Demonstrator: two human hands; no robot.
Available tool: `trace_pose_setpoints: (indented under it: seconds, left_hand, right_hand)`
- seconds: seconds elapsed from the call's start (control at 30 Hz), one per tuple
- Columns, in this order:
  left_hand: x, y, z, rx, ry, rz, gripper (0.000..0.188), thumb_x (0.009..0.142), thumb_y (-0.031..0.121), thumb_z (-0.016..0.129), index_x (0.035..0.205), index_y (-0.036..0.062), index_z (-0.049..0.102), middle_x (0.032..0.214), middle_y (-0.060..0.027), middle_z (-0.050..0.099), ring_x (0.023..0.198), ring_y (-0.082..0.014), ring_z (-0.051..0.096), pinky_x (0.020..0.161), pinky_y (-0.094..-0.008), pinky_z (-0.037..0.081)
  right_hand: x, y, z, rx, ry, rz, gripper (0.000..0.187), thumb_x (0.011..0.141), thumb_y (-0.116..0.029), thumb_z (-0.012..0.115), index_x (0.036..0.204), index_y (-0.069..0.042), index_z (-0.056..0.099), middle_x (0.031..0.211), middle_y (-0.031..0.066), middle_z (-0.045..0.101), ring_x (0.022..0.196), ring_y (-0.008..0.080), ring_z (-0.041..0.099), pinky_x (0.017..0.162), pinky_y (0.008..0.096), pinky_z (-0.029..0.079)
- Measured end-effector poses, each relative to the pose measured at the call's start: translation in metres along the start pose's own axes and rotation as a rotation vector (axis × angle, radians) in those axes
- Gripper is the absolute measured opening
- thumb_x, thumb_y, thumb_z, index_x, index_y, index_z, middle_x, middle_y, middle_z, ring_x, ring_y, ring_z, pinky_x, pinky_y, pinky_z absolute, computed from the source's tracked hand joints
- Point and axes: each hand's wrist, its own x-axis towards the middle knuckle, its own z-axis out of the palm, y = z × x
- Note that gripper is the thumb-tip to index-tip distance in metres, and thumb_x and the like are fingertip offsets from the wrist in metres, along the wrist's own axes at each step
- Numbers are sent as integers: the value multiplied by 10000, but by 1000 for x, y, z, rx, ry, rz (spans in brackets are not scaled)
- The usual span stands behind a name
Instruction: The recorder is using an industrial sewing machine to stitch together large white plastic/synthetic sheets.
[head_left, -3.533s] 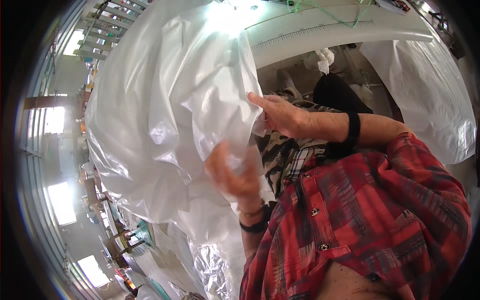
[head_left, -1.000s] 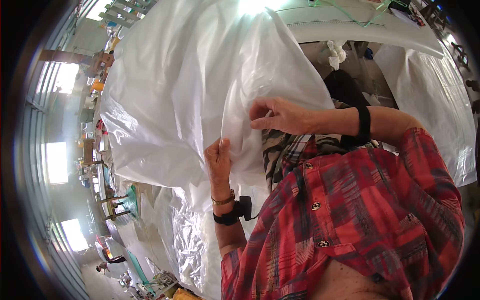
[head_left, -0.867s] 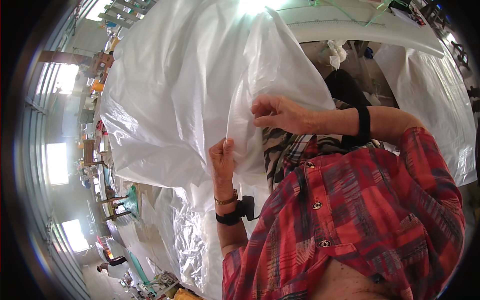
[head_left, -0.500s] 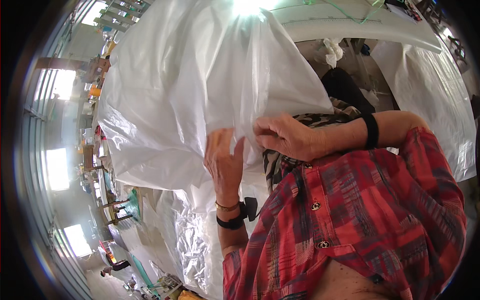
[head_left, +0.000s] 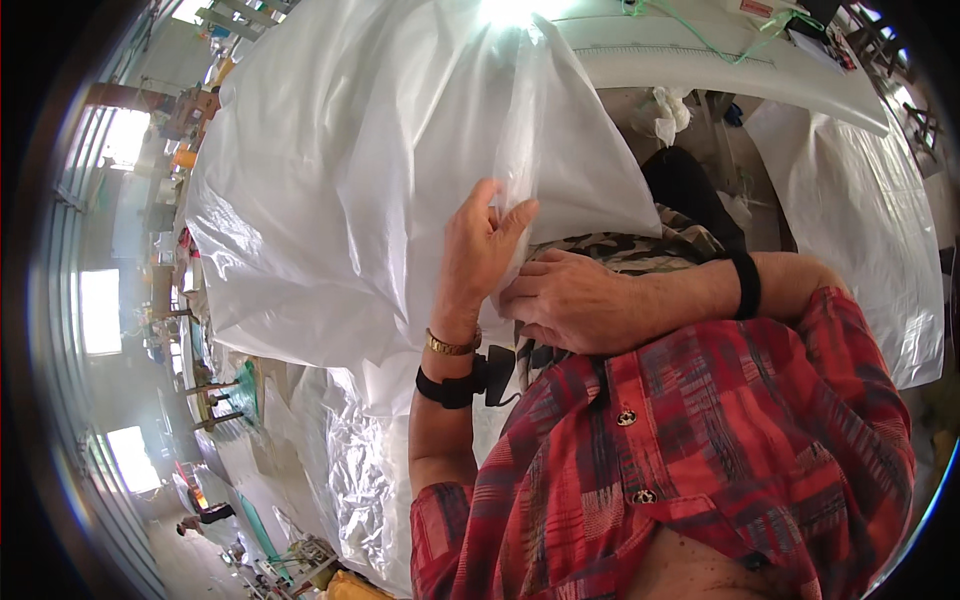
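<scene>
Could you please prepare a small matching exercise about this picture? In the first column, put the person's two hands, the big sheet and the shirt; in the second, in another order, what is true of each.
Column 1
1. left hand
2. right hand
3. sheet
4. shirt

Column 2
A. a black band on its forearm, but no gold-coloured one
B. red and dark plaid, with buttons
C. a gold-coloured band at its wrist
D. whitish and shiny, with many folds

Right pairs: 1-C, 2-A, 3-D, 4-B
</scene>
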Motion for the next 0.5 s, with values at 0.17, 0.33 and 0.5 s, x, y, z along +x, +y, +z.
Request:
trace_pose_setpoints:
  seconds: [0.17,0.33,0.5]
  left_hand:
    - [11,-10,14,-171,156,97,335,908,204,657,743,-15,465,580,-47,351,561,-93,306,475,-302,298]
    - [17,-14,23,-325,223,64,378,893,180,677,693,-4,414,597,22,342,593,-71,276,476,-284,263]
    - [21,-9,28,-507,216,19,354,864,150,703,682,4,437,610,64,364,591,-50,294,481,-269,264]
  right_hand:
    - [0,2,-2,-9,38,-55,207,857,-206,628,992,-48,628,1036,100,630,1001,292,594,873,423,430]
    - [1,4,-11,48,-35,-56,206,872,-205,612,1004,-48,627,1062,104,630,997,303,600,883,437,431]
    - [-1,19,-20,134,-70,-106,183,901,-196,585,995,-46,630,968,132,640,948,333,608,847,436,470]
